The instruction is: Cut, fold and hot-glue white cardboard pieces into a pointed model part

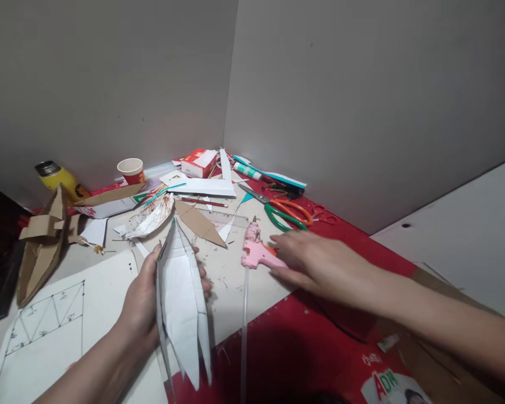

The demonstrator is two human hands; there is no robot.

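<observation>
My left hand (141, 294) is closed around a white boat-shaped piece of folded card (180, 292), thumb on its near side and fingertips showing beyond the far wall. The piece points away from me, its near end split into loose pointed flaps. A pink hot glue gun (252, 247) lies on the table, with a long clear glue stick (244, 331) running back from it. Slightly blurred, my right hand (309, 255) is at the gun's handle, fingers and thumb apart on either side of it. Whether they touch it is unclear.
Green- and orange-handled scissors (284, 213) lie beyond the gun. Behind are a paper cup (131, 170), a red-and-white box (198, 163) and a glue tube (247, 170). Cardboard boat (42, 252), yellow bottle (61, 179) and drawn-on sheet (105, 297) are left. Grey walls border the table.
</observation>
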